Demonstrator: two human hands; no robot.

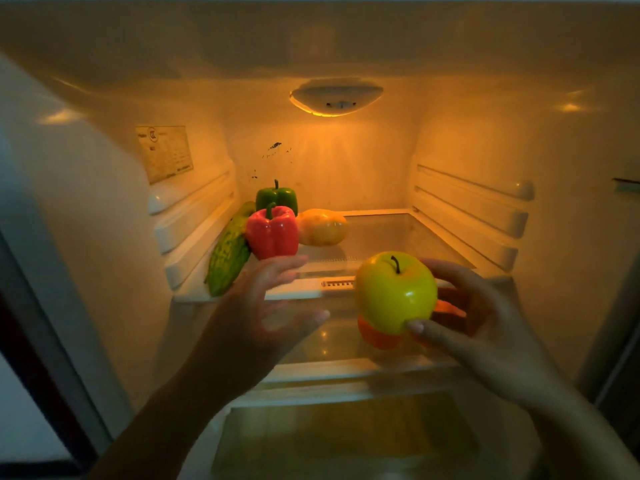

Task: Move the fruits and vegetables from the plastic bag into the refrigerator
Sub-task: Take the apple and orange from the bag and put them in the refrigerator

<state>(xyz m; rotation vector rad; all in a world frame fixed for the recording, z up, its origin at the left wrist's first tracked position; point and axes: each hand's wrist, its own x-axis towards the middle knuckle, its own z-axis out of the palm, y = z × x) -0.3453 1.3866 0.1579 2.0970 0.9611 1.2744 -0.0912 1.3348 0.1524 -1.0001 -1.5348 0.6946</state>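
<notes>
My right hand (481, 327) holds a yellow-green apple (394, 292) with a dark stem, and an orange item (377, 336) is pressed under it in the same hand. They hover just in front of the upper glass shelf (391, 237) of the open refrigerator. My left hand (266, 306) is open with fingers spread, empty, at the shelf's front edge near the red bell pepper (272, 232). On the shelf's left side lie a bitter gourd (230, 252), a green bell pepper (277, 198) and a yellow-orange fruit (322, 226). The plastic bag is out of view.
The shelf's right half is bare glass. Ribbed shelf rails (474, 216) line both side walls. A lamp housing (336, 95) glows at the back top. A lower glass shelf (332, 344) and a crisper drawer (346, 434) sit below. The refrigerator door (52, 237) stands at left.
</notes>
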